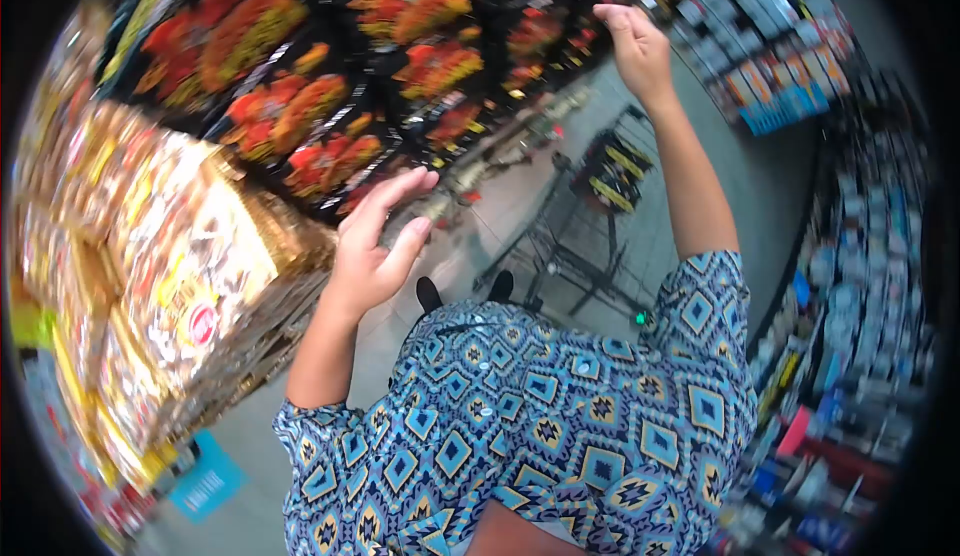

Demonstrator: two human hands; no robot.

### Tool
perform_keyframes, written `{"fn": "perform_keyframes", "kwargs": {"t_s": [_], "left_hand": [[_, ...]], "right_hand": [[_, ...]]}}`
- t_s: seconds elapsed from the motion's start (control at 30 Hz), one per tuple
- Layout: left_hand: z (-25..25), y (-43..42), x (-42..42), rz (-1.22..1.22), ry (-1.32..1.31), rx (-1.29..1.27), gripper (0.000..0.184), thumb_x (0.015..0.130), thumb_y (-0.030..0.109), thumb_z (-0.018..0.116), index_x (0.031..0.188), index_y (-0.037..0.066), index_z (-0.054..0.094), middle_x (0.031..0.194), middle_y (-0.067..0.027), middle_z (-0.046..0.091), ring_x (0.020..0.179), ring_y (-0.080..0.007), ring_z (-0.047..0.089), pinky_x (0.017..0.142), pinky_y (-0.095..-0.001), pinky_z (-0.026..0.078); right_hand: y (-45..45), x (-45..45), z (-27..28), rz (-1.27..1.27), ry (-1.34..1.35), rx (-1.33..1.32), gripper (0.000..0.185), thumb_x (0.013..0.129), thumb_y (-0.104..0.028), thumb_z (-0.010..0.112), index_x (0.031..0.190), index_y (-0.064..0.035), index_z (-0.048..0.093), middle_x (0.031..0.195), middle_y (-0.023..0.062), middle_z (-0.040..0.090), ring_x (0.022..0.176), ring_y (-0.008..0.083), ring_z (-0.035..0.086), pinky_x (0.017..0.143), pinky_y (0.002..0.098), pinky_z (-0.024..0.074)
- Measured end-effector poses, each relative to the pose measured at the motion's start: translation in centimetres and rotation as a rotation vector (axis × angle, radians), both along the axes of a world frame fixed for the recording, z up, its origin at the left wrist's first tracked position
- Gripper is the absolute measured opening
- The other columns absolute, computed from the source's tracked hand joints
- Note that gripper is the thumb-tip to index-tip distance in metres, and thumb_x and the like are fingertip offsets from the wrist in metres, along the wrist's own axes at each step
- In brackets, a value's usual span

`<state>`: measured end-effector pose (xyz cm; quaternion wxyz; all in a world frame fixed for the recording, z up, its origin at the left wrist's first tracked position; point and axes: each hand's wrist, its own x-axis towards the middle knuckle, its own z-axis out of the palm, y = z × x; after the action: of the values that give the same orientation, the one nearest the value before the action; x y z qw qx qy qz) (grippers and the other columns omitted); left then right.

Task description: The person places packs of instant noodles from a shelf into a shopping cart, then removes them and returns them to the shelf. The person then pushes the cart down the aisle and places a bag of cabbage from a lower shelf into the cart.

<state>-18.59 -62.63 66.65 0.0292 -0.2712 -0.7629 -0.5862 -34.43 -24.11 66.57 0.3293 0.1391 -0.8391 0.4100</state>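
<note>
My left hand (375, 246) is raised in front of the shelf, its fingers and thumb apart with nothing between them. Near its fingertips hang rows of black bags (335, 166) with red and orange pictures, blurred by motion. Farther forward, my right hand (642, 51) is stretched out at the end of the shelf row with its fingers curled closed. Whatever it may hold is hidden. Between and below the two hands stands a dark shopping cart (575, 281). Black and yellow packages (614, 171) lie in the cart.
A stack of shiny gold packages (170, 246) stands close on my left. A blue sign (207, 476) is low beside it. Shelves of small goods (850, 296) curve along my right, and another stocked shelf (765, 46) stands ahead. Grey floor (745, 191) runs between.
</note>
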Motion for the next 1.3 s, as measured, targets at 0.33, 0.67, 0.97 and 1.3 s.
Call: {"fn": "perform_keyframes", "kwargs": {"t_s": [0.33,0.67,0.97,1.3], "left_hand": [[-18.6,4.0,1.1,-0.236,-0.790,-0.137,0.036,0.094,0.007,0.059,0.129,-0.001,0.053,0.121,-0.0127,0.064,0.113,-0.0174,0.060,0.096,-0.0290,0.047],[-26.4,11.5,9.1,-0.513,-1.227,-0.408,0.062,0.091,0.034,0.067,0.134,-0.005,0.046,0.094,-0.0114,0.064,0.082,-0.0158,0.060,0.073,-0.0288,0.050],[-29.0,7.2,11.9,-0.379,-1.079,-0.509,0.066,0.082,0.009,0.064,0.139,-0.010,0.036,0.093,-0.0155,0.065,0.078,-0.0194,0.062,0.073,-0.0327,0.051],[-20.1,4.7,11.6,-0.216,-1.127,-0.433,0.062,0.090,0.008,0.066,0.143,-0.002,0.036,0.106,-0.0093,0.063,0.097,-0.0157,0.060,0.090,-0.0299,0.048]], "right_hand": [[9.1,21.7,-18.4,-0.437,-0.830,0.028,0.033,0.093,-0.034,0.058,0.095,-0.0032,0.068,0.084,0.0186,0.068,0.080,0.0308,0.067,0.070,0.0391,0.0505],[6.3,29.0,-21.0,-0.284,-1.306,0.139,0.028,0.090,-0.027,0.059,0.104,-0.0031,0.066,0.097,0.0205,0.069,0.092,0.0384,0.065,0.081,0.0443,0.0508],[6.2,26.8,-25.2,-0.113,-1.350,0.145,0.029,0.090,-0.028,0.060,0.103,-0.0024,0.066,0.097,0.0185,0.069,0.093,0.0373,0.066,0.081,0.0453,0.0518],[13.2,18.0,-40.2,-0.421,-1.337,0.429,0.023,0.084,-0.014,0.059,0.103,-0.0036,0.066,0.105,0.0202,0.067,0.103,0.0376,0.062,0.089,0.0439,0.0501]]}}
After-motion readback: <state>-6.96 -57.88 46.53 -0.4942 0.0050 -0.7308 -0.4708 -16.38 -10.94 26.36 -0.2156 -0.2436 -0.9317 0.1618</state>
